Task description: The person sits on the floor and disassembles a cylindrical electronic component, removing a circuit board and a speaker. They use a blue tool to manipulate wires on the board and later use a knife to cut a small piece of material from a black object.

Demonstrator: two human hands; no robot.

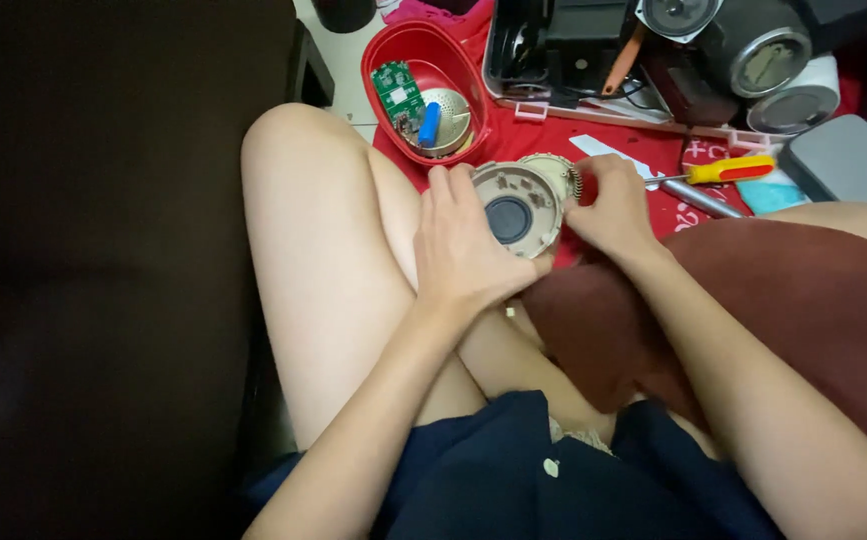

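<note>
I see both hands, left (463,250) and right (608,210), fingers curled round a round speaker shell (516,208). Red cloth (533,140) covers the floor, with a red bowl (383,60) and a screwdriver (718,172) near.

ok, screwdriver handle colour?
Yellow with a red band, on the screwdriver lying right of the hands; head view.

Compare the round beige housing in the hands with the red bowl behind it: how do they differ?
The round beige housing is held between the left hand and right hand; the red bowl rests untouched on the red cloth. The housing shows a dark circular centre; the bowl holds a green circuit board and a blue cylinder. Both are rounded.
</note>
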